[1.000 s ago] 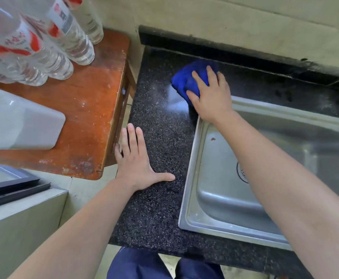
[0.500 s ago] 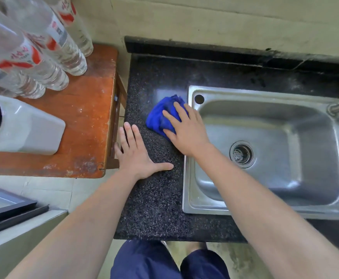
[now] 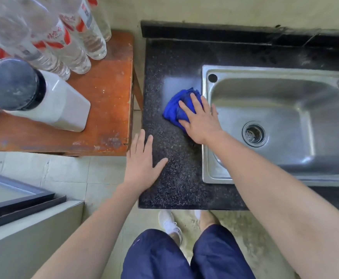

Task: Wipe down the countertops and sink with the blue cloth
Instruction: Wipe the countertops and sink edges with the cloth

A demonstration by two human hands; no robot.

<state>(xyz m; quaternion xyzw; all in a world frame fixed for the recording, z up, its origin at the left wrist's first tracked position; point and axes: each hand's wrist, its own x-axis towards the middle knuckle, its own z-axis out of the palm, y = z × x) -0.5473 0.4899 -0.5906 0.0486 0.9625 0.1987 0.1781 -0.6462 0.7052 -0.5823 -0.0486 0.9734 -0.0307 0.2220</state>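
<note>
Head view: I see the right hand (image 3: 199,119) pressing straight fingers on the blue cloth (image 3: 173,109), bunched under its fingertips beside the sink (image 3: 207,81) rim. The left hand (image 3: 142,166) lies flat, fingers spread, on the countertop (image 3: 174,178).

Honestly nothing in here that I can actually read. The only print is on the clear plastic bottles (image 3: 72,47) standing at the back left of the wooden table (image 3: 108,93). They wear white labels with red swooshes, and the front label (image 3: 57,35) has what looks like red Chinese characters, but it's too blurry and stretched to make out. The back label (image 3: 86,13) has a dark strip of tiny print, same story, can't read it
</note>
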